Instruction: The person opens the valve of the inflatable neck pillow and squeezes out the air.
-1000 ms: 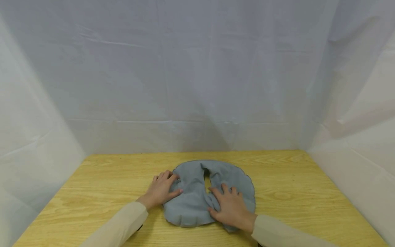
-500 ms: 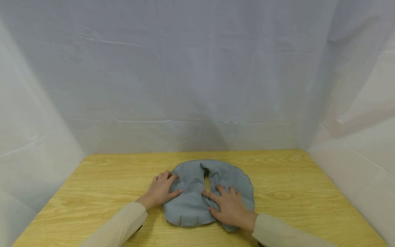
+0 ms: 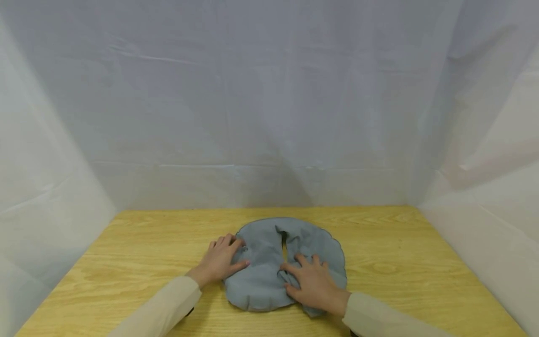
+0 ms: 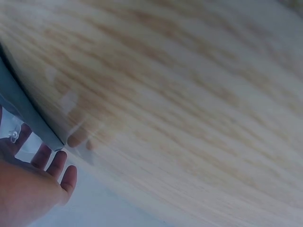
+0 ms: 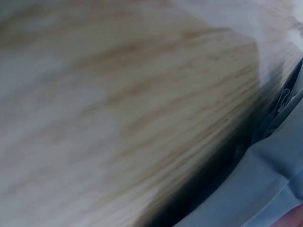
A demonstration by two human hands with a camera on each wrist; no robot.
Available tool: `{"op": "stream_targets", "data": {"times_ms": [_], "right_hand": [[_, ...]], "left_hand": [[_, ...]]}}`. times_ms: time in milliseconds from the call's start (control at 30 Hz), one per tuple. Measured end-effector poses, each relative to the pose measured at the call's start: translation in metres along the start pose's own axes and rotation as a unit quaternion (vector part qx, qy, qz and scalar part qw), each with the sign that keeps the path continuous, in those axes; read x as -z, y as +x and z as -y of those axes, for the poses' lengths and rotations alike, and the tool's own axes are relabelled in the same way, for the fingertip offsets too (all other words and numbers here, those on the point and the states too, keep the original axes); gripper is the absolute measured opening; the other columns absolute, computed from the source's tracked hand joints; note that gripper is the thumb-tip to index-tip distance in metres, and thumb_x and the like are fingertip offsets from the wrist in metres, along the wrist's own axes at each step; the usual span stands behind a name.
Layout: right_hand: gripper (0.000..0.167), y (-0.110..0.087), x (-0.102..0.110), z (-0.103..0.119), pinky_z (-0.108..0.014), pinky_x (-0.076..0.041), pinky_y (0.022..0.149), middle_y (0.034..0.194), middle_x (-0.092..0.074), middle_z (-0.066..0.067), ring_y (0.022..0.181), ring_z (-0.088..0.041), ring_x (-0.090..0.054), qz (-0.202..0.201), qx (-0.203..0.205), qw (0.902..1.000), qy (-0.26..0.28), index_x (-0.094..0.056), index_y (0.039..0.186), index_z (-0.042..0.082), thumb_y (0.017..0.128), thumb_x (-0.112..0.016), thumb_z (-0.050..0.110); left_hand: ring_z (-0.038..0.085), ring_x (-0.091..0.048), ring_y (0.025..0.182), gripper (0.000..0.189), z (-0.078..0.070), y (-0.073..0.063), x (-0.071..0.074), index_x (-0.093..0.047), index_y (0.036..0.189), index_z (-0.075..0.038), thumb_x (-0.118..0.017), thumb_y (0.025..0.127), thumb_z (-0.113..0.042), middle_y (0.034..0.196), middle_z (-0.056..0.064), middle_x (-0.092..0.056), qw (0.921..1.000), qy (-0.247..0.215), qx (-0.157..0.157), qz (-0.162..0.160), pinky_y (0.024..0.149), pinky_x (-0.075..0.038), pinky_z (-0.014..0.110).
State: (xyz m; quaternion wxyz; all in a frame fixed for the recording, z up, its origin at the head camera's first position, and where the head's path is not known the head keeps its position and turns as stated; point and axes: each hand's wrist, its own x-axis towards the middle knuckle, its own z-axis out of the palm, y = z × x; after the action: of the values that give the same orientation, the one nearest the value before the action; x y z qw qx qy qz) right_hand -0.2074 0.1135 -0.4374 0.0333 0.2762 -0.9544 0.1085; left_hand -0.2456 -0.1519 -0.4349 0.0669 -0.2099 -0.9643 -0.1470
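A grey-blue inflatable neck pillow point(image 3: 261, 285) lies fairly flat on the wooden table, its two arms pointing towards me with a narrow gap between them. My left hand point(image 3: 220, 260) rests on the pillow's left edge, thumb and fingers spread. In the left wrist view a small clear valve point(image 4: 14, 135) shows beside the fingers, near the pillow's edge. On the right arm of the pillow my right hand point(image 3: 315, 284) presses down with fingers spread, beside some bunched fabric. Only a sliver of that hand shows in the right wrist view, next to the folded pillow fabric point(image 5: 265, 175).
The yellow wood-grain table point(image 3: 404, 262) extends to both sides of the pillow. White sheeting point(image 3: 261, 103) hangs behind the table's far edge, and more sheeting point(image 3: 38, 187) flanks it on the left and right.
The gap between the pillow's arms has narrowed, and its right edge has shifted slightly left. My right index finger has drawn slightly back towards me. The left hand stays nearly still.
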Motion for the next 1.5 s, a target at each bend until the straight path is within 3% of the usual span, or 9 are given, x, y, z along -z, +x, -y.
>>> {"op": "stream_targets", "data": {"times_ms": [267,533,667,867,1000,1233,1500], "right_hand": [[0.037,0.0008,-0.0001,-0.0001,-0.060,-0.040,0.068,0.120,-0.052,-0.011,0.098,-0.043,-0.048,0.008,-0.005,1.0000,-0.003,-0.055,0.120,0.029,0.086,-0.056,0.043],[0.035,0.0008,-0.0020,-0.0014,-0.060,-0.040,0.066,0.119,-0.054,-0.011,0.097,-0.043,-0.048,-0.009,-0.004,0.9999,0.003,-0.057,0.116,0.027,0.084,-0.057,0.041],[0.035,0.0000,-0.0021,-0.0021,-0.060,-0.039,0.066,0.119,-0.053,-0.009,0.098,-0.042,-0.048,-0.011,-0.002,0.9997,0.023,-0.058,0.114,0.028,0.086,-0.053,0.049],[0.059,0.0010,-0.0014,-0.0003,-0.062,-0.037,0.071,0.121,-0.052,-0.007,0.103,-0.043,-0.046,0.006,-0.018,0.9984,0.054,-0.058,0.116,0.030,0.078,-0.043,0.073],[0.069,0.0021,-0.0010,0.0004,-0.066,-0.036,0.074,0.124,-0.050,-0.008,0.107,-0.045,-0.044,0.022,-0.028,0.9981,0.050,-0.056,0.120,0.030,0.072,-0.044,0.079],[0.073,0.0020,0.0000,0.0008,-0.063,-0.038,0.070,0.122,-0.049,-0.007,0.104,-0.042,-0.046,0.024,-0.022,0.9993,0.019,-0.053,0.122,0.029,0.068,-0.049,0.079],[0.064,0.0031,0.0008,0.0018,-0.061,-0.039,0.069,0.121,-0.050,-0.009,0.103,-0.044,-0.046,0.028,-0.017,0.9994,0.015,-0.054,0.119,0.029,0.071,-0.055,0.072]], "left_hand": [[0.031,-0.046,0.107,0.045,-0.0011,-0.0035,-0.0007,-0.055,0.117,-0.014,-0.062,0.084,-0.043,0.117,0.011,-0.048,0.9998,-0.001,-0.013,0.013,0.082,-0.033,0.046],[0.029,-0.047,0.105,0.046,-0.0019,-0.0029,-0.0060,-0.056,0.117,-0.014,-0.062,0.083,-0.044,0.115,0.010,-0.048,0.9998,0.009,-0.017,0.000,0.078,-0.034,0.043],[0.031,-0.047,0.106,0.045,-0.0019,-0.0045,-0.0071,-0.056,0.117,-0.014,-0.063,0.083,-0.043,0.115,0.011,-0.048,0.9998,0.006,-0.019,-0.007,0.078,-0.034,0.044],[0.031,-0.047,0.105,0.044,-0.0016,-0.0060,-0.0078,-0.056,0.116,-0.013,-0.063,0.083,-0.042,0.114,0.010,-0.048,0.9995,0.010,-0.026,-0.015,0.077,-0.035,0.044],[0.032,-0.047,0.106,0.044,-0.0025,-0.0057,-0.0068,-0.056,0.116,-0.013,-0.063,0.083,-0.042,0.114,0.010,-0.048,0.9995,0.009,-0.025,-0.014,0.078,-0.035,0.044],[0.031,-0.047,0.106,0.044,-0.0041,-0.0043,-0.0049,-0.056,0.115,-0.013,-0.064,0.083,-0.042,0.114,0.011,-0.049,0.9996,0.017,-0.021,-0.013,0.079,-0.035,0.044],[0.031,-0.047,0.107,0.045,-0.0044,-0.0041,-0.0043,-0.056,0.116,-0.012,-0.063,0.083,-0.042,0.115,0.011,-0.048,0.9997,0.017,-0.016,-0.006,0.079,-0.035,0.044]]}}
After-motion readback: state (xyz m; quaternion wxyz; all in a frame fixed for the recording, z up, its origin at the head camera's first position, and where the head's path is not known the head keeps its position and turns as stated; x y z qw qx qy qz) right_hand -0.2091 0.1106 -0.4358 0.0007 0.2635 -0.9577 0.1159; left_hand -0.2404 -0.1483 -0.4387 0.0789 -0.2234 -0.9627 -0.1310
